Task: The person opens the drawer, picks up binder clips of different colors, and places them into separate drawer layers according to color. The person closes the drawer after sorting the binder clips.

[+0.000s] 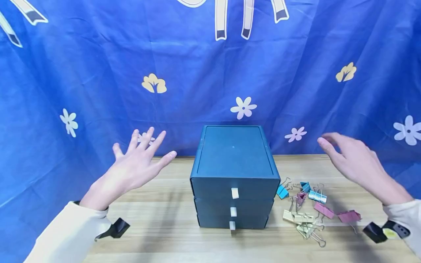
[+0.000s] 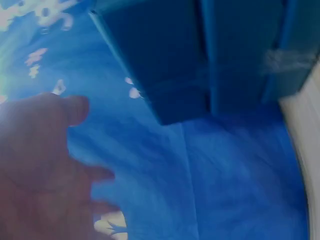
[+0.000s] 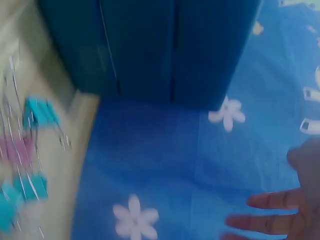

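A dark blue drawer box [image 1: 234, 157] with three stacked drawers and white pull tabs stands on the table. To its left, my left hand [image 1: 136, 166] hovers with fingers spread, holding nothing. My right hand [image 1: 356, 160] is raised on the far side of the clips, its fingers loosely bent and touching nothing. Between the box and that hand lie several binder clips: blue ones [image 1: 317, 197], pink ones [image 1: 323, 210] and pale yellow-green ones [image 1: 303, 218]. In the left wrist view the left hand [image 2: 40, 165] is apart from the box; the right wrist view shows the right hand [image 3: 295, 205] likewise apart.
A blue curtain [image 1: 197, 98] with white flowers and yellow plant shapes hangs behind the light wood table [image 1: 171, 241]. The box stands near the table's back edge. A black wrist mount [image 1: 118, 228] sits below the left wrist.
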`<action>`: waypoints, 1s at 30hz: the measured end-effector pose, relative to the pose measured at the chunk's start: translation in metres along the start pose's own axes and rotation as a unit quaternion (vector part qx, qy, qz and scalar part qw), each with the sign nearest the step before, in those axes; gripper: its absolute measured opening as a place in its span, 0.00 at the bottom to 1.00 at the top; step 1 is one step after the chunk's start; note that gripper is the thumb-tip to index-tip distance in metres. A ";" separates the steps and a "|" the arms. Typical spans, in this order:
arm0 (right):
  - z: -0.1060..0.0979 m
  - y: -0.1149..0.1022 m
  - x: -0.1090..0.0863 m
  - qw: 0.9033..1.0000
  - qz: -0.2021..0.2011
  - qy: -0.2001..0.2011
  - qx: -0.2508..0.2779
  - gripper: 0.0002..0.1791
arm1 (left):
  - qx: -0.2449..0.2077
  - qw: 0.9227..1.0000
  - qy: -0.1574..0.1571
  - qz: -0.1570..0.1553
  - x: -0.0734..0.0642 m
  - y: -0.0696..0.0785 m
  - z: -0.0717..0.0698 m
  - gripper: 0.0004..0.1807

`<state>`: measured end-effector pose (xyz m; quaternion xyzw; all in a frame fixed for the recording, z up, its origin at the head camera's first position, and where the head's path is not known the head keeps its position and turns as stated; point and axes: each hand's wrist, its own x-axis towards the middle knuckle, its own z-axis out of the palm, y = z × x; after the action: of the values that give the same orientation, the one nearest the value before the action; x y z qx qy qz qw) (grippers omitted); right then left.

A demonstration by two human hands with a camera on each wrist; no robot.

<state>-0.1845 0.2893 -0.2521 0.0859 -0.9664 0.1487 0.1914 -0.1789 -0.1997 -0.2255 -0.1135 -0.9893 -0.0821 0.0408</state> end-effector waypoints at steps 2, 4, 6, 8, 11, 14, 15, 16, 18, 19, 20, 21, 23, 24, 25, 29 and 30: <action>0.005 -0.006 -0.011 0.999 -0.003 0.017 0.036 0.23 | -0.028 0.998 0.019 0.053 -0.003 0.004 0.004 0.42; 0.011 -0.014 -0.022 0.997 -0.016 0.032 0.067 0.20 | -0.058 0.992 0.035 0.110 -0.004 0.008 0.010 0.37; 0.018 -0.025 -0.033 0.994 -0.034 0.038 0.097 0.18 | -0.092 0.982 0.046 0.158 -0.003 0.012 0.016 0.34; 0.024 -0.036 -0.044 0.990 -0.050 0.045 0.121 0.18 | -0.123 0.972 0.049 0.193 -0.001 0.016 0.022 0.31; 0.032 -0.053 -0.061 0.983 -0.052 0.034 0.171 0.20 | -0.161 0.960 0.039 0.226 0.005 0.023 0.029 0.29; 0.040 -0.066 -0.075 0.971 -0.054 0.018 0.232 0.20 | -0.185 0.951 0.021 0.248 0.013 0.031 0.036 0.28; 0.042 -0.070 -0.078 0.965 -0.052 0.008 0.257 0.20 | -0.186 0.950 0.017 0.252 0.016 0.033 0.037 0.28; 0.046 -0.073 -0.081 0.958 -0.058 0.000 0.281 0.20 | -0.185 0.949 0.014 0.254 0.018 0.035 0.039 0.28; 0.053 -0.080 -0.084 0.940 -0.058 -0.022 0.335 0.18 | -0.176 0.950 0.011 0.257 0.020 0.038 0.042 0.29; 0.057 -0.083 -0.085 0.931 -0.055 -0.034 0.358 0.18 | -0.168 0.952 0.012 0.257 0.020 0.039 0.043 0.29; 0.061 -0.085 -0.086 0.923 -0.051 -0.047 0.379 0.18 | -0.161 0.953 0.013 0.256 0.020 0.040 0.043 0.30; 0.065 -0.088 -0.087 0.915 -0.045 -0.060 0.397 0.18 | -0.154 0.954 0.014 0.255 0.019 0.041 0.044 0.30; 0.071 -0.091 -0.088 0.900 -0.036 -0.080 0.427 0.19 | -0.144 0.957 0.013 0.252 0.018 0.042 0.044 0.31; 0.074 -0.093 -0.088 0.894 -0.030 -0.088 0.438 0.19 | -0.141 0.958 0.011 0.250 0.018 0.043 0.044 0.31; 0.077 -0.094 -0.089 0.889 -0.029 -0.095 0.447 0.20 | -0.139 0.958 0.009 0.250 0.019 0.043 0.045 0.31; 0.085 -0.104 -0.088 0.867 -0.026 -0.126 0.481 0.21 | -0.129 0.962 -0.007 0.240 0.019 0.047 0.043 0.32; 0.086 -0.108 -0.088 0.863 -0.025 -0.133 0.487 0.21 | -0.128 0.964 -0.014 0.234 0.018 0.048 0.042 0.33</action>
<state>-0.1103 0.1695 -0.3353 0.2113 -0.7850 0.5824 -0.0014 -0.1883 -0.1426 -0.2576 -0.3472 -0.9168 -0.1949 0.0304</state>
